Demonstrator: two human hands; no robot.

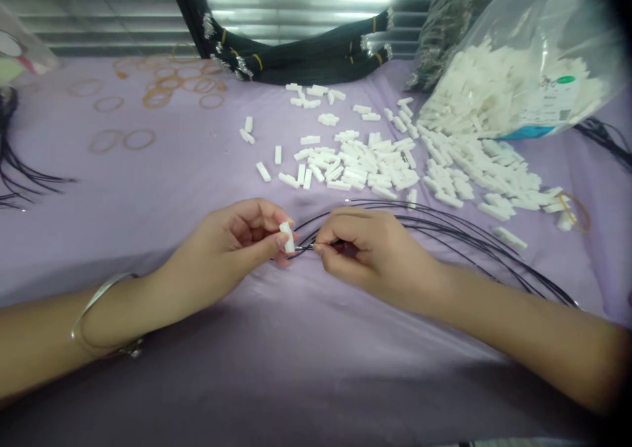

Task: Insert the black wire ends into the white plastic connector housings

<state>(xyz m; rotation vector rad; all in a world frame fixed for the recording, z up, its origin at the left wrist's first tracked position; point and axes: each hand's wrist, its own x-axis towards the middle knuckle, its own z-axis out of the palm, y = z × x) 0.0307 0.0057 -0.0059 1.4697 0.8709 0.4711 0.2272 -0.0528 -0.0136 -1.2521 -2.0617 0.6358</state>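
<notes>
Between thumb and fingers, my left hand (241, 239) pinches a small white plastic connector housing (287, 237), held upright. My right hand (368, 243) is closed on a thin black wire (309, 247), gripping it close to its metal-tipped end. That tip points left at the housing's lower part; whether it is inside cannot be made out. Several more black wires (474, 249) run beneath and behind my right hand and curve off to the right. Just beyond my hands lies a loose pile of white housings (365, 160).
A clear plastic bag (498, 98) of white housings spills onto the purple cloth (197, 381) at right. Bundled black wires (316, 55) lie at the back by the blinds. Rubber bands (160, 97) are scattered at back left. More black wires (20, 170) lie at the left edge.
</notes>
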